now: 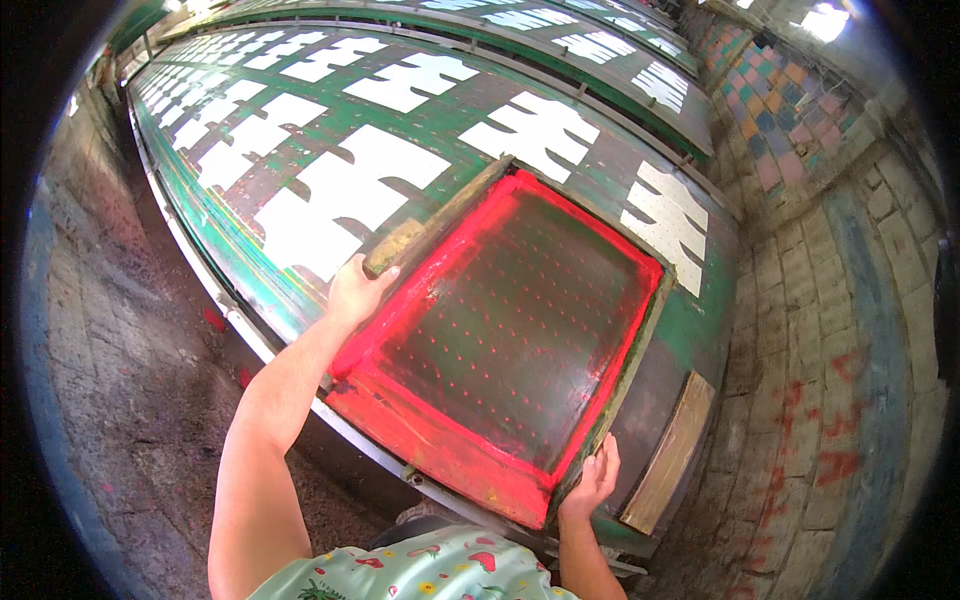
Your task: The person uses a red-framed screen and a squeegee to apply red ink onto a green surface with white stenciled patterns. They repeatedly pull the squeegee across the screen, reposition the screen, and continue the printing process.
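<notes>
The table bears a screen (red-edged) between both hands' fingers.

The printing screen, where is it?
In the head view, the printing screen is near centre, on the table, between the left hand and right hand.

Red-bordered screen frame at the near end of the desk.
Rectangular, with worn, stained sides, it appears slanted in view, its near edge close beside the desk's rim. Rows of small red marks dot its dark, slightly glossy middle; bright red coats the margin, broadest along the near side.
</notes>
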Motion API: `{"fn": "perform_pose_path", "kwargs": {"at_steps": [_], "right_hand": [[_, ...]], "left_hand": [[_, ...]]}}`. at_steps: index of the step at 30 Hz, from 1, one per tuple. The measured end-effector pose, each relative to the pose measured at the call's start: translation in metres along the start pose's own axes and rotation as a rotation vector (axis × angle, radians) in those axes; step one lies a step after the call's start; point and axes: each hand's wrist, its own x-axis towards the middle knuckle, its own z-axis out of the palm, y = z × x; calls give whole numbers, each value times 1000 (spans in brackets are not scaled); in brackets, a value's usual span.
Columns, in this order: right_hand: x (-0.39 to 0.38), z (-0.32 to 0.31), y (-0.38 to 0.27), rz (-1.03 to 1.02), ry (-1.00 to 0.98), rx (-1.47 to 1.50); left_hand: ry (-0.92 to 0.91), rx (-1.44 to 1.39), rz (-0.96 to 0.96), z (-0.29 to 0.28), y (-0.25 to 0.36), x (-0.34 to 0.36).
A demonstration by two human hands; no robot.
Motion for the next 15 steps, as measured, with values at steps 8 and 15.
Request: {"fn": "perform_pose_path", "kwargs": {"at_steps": [8, 15], "right_hand": [[12, -1, -29, 74, -100, 275], [43, -43, -68, 100, -105, 450]], "left_hand": [[151, -16, 74, 16, -18, 11], [35, -287, 96, 1, 40, -27]]}}
